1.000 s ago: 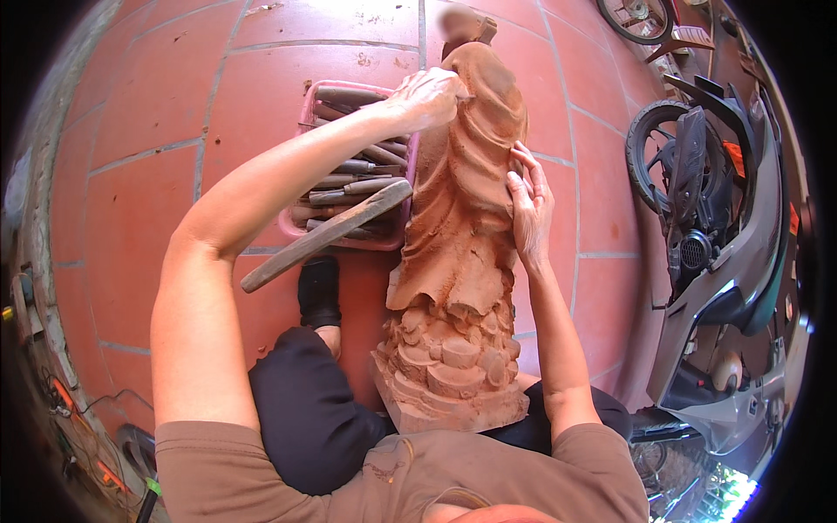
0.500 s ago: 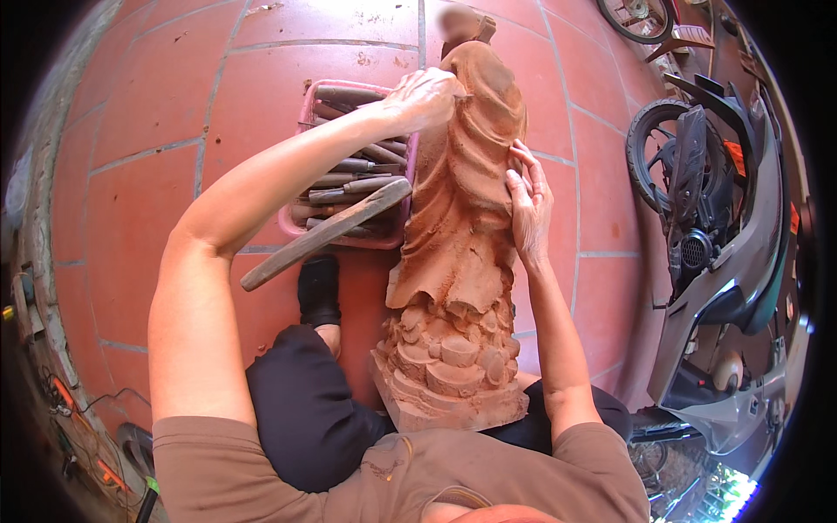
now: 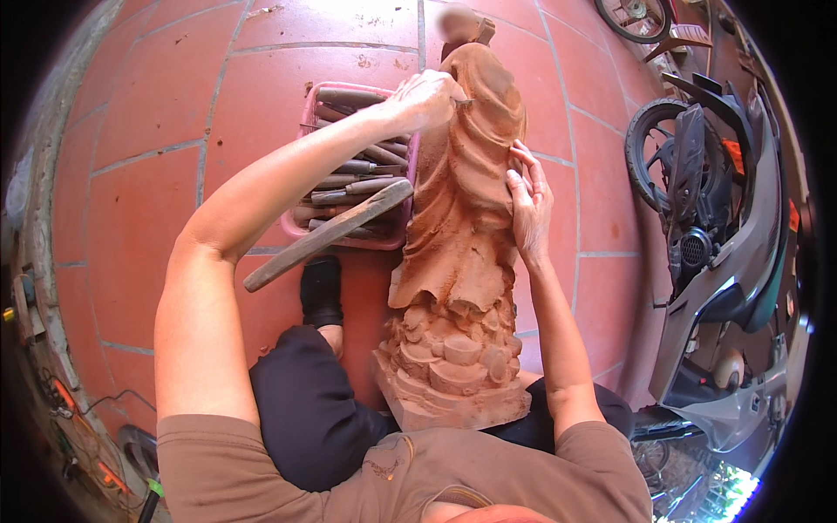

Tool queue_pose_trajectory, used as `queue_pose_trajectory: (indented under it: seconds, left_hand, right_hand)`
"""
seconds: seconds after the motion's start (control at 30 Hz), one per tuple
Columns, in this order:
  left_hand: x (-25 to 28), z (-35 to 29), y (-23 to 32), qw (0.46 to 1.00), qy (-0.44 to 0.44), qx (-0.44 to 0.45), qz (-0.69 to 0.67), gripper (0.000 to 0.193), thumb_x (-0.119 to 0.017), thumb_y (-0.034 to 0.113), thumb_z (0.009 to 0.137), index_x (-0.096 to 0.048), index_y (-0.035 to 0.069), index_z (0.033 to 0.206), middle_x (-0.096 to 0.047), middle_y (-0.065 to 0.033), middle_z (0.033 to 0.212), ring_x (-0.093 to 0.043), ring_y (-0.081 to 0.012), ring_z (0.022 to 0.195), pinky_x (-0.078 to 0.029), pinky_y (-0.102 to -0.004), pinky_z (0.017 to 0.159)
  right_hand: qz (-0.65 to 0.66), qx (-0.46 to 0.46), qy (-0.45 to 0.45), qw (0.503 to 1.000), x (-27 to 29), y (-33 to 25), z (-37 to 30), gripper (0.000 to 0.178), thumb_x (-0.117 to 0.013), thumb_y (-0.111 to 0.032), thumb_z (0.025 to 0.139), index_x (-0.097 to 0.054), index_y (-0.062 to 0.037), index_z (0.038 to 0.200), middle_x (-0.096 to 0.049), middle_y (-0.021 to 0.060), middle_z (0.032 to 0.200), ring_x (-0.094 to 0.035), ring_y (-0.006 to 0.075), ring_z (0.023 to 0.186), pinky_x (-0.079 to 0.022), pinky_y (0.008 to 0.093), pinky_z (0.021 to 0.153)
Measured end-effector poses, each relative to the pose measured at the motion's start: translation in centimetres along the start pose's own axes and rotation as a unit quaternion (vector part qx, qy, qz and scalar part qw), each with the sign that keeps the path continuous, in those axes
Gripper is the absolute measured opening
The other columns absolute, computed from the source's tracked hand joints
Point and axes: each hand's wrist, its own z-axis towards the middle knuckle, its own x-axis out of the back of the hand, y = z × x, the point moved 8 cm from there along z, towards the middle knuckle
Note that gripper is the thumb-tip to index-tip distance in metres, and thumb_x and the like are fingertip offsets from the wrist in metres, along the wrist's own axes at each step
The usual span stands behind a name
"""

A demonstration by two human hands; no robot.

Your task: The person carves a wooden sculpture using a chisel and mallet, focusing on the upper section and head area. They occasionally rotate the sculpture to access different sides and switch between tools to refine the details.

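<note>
A reddish-brown carved statue [image 3: 462, 261] with draped folds and a petalled base lies lengthwise before me, its base against my lap. At the upper left of its robe, my left hand [image 3: 425, 101] is closed, fingertips pressed near the surface; whatever they pinch is too small to make out. Along the statue's right side rests my right hand [image 3: 529, 199], its fingers stretched out against the folds. Left of the statue, a pink basket [image 3: 407, 228] holds several wooden-handled carving tools [image 3: 370, 185]. A long wooden stick [image 3: 327, 235] leans across the basket's near edge.
Red floor tiles [image 3: 144, 235] spread around the statue. A motorbike [image 3: 724, 261] stands along the right side, with another wheel [image 3: 635, 17] at the far right. My shod foot [image 3: 321, 292] is just below the basket. Cables and orange items [image 3: 112, 475] lie at the lower left.
My left elbow and upper arm have shifted slightly to the right; the left fingers stay at the upper robe. The right hand, statue and basket look nearly unmoved.
</note>
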Motion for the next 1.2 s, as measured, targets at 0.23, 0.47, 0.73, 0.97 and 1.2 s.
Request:
queue_pose_trajectory:
  seconds: [0.23, 0.47, 0.73, 0.97, 1.2]
  left_hand:
    - [0.0, 3.7, -3.3, 0.99, 0.019, 0.127, 0.053, 0.035, -0.053, 0.011, 0.083, -0.07, 0.01, 0.113, -0.067, -0.022, 0.104, -0.065, -0.0374, 0.096, -0.051, -0.0443, 0.087]
    - [-0.5, 0.7, -0.8, 0.998, -0.023, 0.057, 0.003, 0.034, -0.054, 0.007, 0.083, -0.07, 0.012, 0.112, -0.068, -0.0199, 0.106, -0.066, -0.0368, 0.095, -0.052, -0.043, 0.088]
    - [0.1, 4.7, -2.9, 0.989, 0.021, 0.112, 0.096, 0.034, -0.053, 0.008, 0.081, -0.071, 0.012, 0.11, -0.066, -0.0241, 0.098, -0.066, -0.0395, 0.091, -0.051, -0.0463, 0.082]
    - [-0.4, 0.0, 0.2, 0.999, -0.003, 0.029, -0.017, 0.03, -0.052, 0.004, 0.078, -0.073, 0.006, 0.1, -0.067, -0.0241, 0.1, -0.064, -0.0421, 0.096, -0.052, -0.0456, 0.086]
    - [0.7, 4.1, -3.2, 0.991, 0.028, 0.13, 0.024, 0.033, -0.053, 0.007, 0.081, -0.07, 0.009, 0.109, -0.066, -0.0238, 0.1, -0.067, -0.036, 0.095, -0.051, -0.0433, 0.087]
  right_hand:
    - [0.024, 0.005, -0.009, 1.0, -0.4, -0.6, 0.1, 0.031, -0.05, -0.004, 0.092, -0.055, -0.0029, 0.123, -0.048, 0.0125, 0.14, -0.049, 0.0233, 0.127, -0.037, 0.0357, 0.107]
    - [0.027, -0.011, 0.003, 1.0, 0.1, 0.5, -0.1, 0.031, -0.05, -0.004, 0.092, -0.056, -0.0025, 0.122, -0.048, 0.0122, 0.14, -0.048, 0.0229, 0.127, -0.038, 0.0353, 0.107]
    - [0.023, 0.002, -0.008, 1.0, -0.4, -0.5, 0.1, 0.031, -0.05, -0.003, 0.092, -0.055, -0.0018, 0.122, -0.047, 0.012, 0.141, -0.048, 0.0224, 0.128, -0.038, 0.0354, 0.107]
    - [0.013, -0.012, 0.006, 1.0, 0.1, 0.0, -0.1, 0.032, -0.049, -0.003, 0.092, -0.055, -0.0024, 0.124, -0.047, 0.0121, 0.141, -0.048, 0.0232, 0.128, -0.037, 0.0354, 0.107]
    - [0.031, -0.007, -0.009, 0.999, -0.3, -0.6, -0.1, 0.032, -0.05, -0.004, 0.092, -0.055, -0.0022, 0.123, -0.047, 0.0121, 0.141, -0.048, 0.023, 0.128, -0.037, 0.0352, 0.107]
